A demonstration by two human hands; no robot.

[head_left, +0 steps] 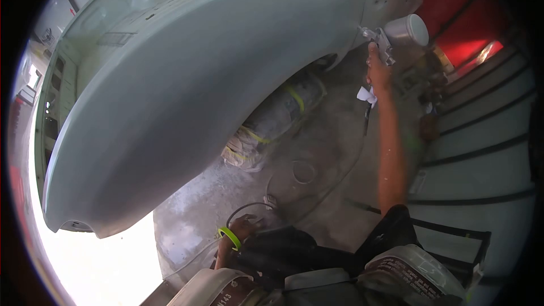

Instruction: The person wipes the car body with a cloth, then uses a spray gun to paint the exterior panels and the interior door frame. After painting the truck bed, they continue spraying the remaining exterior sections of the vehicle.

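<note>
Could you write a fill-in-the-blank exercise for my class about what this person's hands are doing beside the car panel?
1. The right hand holds a spray ____ with a white cup.
2. The left hand wears a bright ____ wristband.
3. The masked wheel sits under the pale grey ____.
4. A thin ____ trails from the spray tool across the floor.

Missing words: gun; yellow-green; car panel; hose

— We see a heavy fisheye bend here: straight lines curve, and a black ring closes off the corners.

— We also get a blown-out white patch at the lower left, where daylight floods in and detail is lost.

— The pale car panel [187, 96] looks evenly lit to us, with soft shading beneath its edge.

— We find the floor [317, 153] under it dim and hazy, and the whole frame slightly soft.
</note>
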